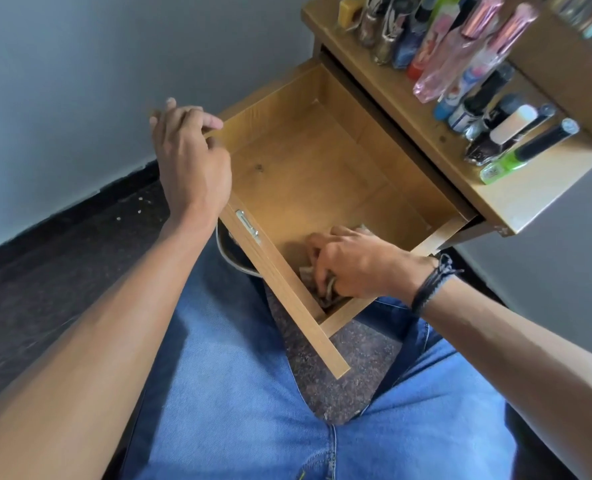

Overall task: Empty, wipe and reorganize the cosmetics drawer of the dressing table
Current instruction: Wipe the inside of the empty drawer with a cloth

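Note:
The wooden drawer [322, 161] of the dressing table is pulled out over my lap, its floor bare. My left hand [190, 157] grips the drawer's left front corner, fingers curled over the rim. Inside the near corner, my right hand [350, 265] presses a crumpled greyish cloth [308, 273] against the drawer floor, fingers curled round it. Most of the cloth is hidden under the hand.
Several cosmetic bottles and tubes [460, 64] stand and lie in a row on the tabletop [516, 199] at the upper right. A metal lock plate [247, 225] sits on the drawer front. A grey wall is at the left, dark floor below.

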